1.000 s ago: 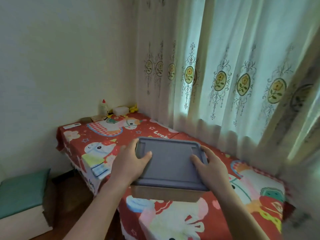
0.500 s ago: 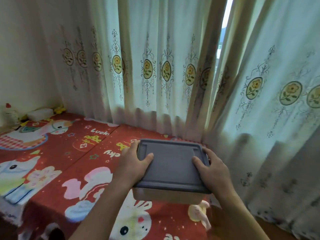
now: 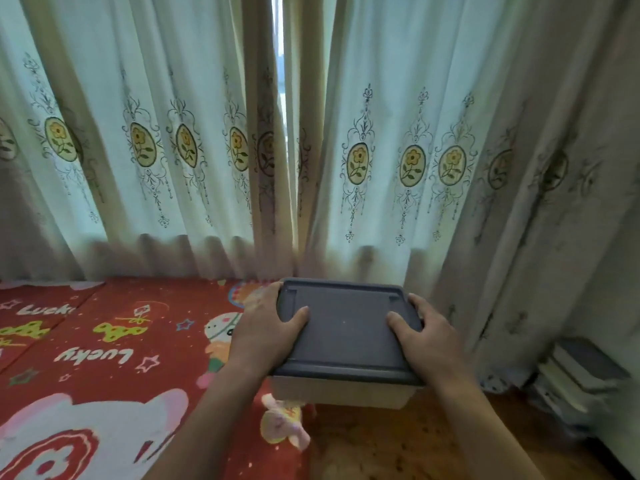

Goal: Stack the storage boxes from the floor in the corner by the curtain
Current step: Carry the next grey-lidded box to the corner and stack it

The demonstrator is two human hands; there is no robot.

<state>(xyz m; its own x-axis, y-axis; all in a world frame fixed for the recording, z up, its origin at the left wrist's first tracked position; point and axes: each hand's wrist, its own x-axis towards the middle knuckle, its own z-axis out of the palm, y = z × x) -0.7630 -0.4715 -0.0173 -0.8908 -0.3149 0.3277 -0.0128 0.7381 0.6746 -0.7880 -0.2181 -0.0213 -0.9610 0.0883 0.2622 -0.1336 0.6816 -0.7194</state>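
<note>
Both hands hold one storage box (image 3: 341, 344) by its short ends. The left hand (image 3: 266, 332) curls over the left edge with its thumb lying on the grey lid (image 3: 343, 327); the right hand (image 3: 427, 336) mirrors it on the right edge, thumb likewise on top. The remaining fingers wrap down the sides, out of sight. The box is carried level in the air, long axis running left to right, over the edge of the red patterned cover (image 3: 104, 358) and the wooden floor (image 3: 398, 445). The stack of boxes (image 3: 578, 375) sits low to the right by the curtain (image 3: 398, 150), nearer the right hand, so the carry probably goes rightward and down.
</note>
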